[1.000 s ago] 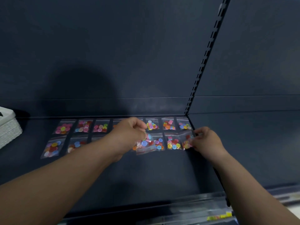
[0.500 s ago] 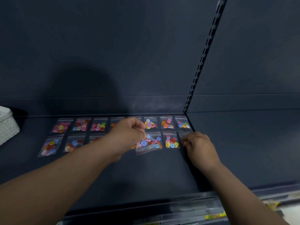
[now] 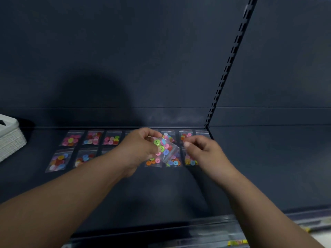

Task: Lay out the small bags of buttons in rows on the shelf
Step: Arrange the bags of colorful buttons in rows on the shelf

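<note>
Small clear bags of coloured buttons lie in two rows on the dark shelf [image 3: 161,190]. The back row runs from a pink bag [image 3: 70,139] rightward to one near the corner [image 3: 185,136]. The front row runs from a bag at the left [image 3: 59,161] to one at the right [image 3: 190,160]. My left hand [image 3: 138,149] grips a small bunch of button bags [image 3: 165,147] just above the front row. My right hand [image 3: 202,149] hovers close to the right of that bunch, blurred, fingers loosely curled and holding nothing. Both hands hide bags in the middle of the rows.
A white woven basket [image 3: 10,140] stands at the shelf's left end. A slotted upright [image 3: 227,65] rises from the back right corner and separates a neighbouring shelf bay. A clear strip [image 3: 179,228] runs along the shelf's front edge.
My right hand left the bag at the right end of the front row and moved up toward the bunch. My left hand lifted the bunch slightly.
</note>
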A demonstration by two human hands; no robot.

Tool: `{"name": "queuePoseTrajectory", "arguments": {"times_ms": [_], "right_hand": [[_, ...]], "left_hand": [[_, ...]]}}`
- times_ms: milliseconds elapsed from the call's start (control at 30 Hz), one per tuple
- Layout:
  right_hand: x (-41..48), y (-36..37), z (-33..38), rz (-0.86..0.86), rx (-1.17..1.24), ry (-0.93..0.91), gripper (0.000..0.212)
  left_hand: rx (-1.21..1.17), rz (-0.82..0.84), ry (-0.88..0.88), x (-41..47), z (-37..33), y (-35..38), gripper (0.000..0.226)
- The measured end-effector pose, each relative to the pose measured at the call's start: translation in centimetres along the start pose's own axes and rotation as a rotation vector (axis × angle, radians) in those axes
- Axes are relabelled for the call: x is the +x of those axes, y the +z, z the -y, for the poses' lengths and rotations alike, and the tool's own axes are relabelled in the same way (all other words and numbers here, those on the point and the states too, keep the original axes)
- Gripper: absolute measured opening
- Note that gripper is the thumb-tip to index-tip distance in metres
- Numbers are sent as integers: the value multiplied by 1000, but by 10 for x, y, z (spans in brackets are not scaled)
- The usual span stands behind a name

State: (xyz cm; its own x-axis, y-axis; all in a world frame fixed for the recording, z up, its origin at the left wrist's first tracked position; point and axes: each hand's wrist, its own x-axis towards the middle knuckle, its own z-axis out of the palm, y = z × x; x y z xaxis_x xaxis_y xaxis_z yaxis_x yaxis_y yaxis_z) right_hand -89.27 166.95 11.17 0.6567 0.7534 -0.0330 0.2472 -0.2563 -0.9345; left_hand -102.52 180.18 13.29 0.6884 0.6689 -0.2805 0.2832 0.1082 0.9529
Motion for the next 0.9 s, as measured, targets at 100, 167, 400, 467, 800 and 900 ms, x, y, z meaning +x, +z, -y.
{"name": "queuePoseTrajectory", "arguments": {"times_ms": [100,167,400,467,800,900], "right_hand": [[-5,23,23,326,412,243,3],[-3,37,29,373,456,268,8],[16,74,48,318,344,225,19],[18,89,54,310,361,216,19],[-6,182,86,352,347,208,19],[-16,209,90,344,181,130,20]], "left_hand": [[-140,0,-24,-4,-2,-5,27],[-153,-2,-28,-8,-1,-13,24],[-61,-113,-75,-22,11,-61,10],[-60,-144,-83,-29,17,-76,14],[86,-218,-100,-77,41,-160,14],[198,-197,-115,-91,51,-184,15]]}}
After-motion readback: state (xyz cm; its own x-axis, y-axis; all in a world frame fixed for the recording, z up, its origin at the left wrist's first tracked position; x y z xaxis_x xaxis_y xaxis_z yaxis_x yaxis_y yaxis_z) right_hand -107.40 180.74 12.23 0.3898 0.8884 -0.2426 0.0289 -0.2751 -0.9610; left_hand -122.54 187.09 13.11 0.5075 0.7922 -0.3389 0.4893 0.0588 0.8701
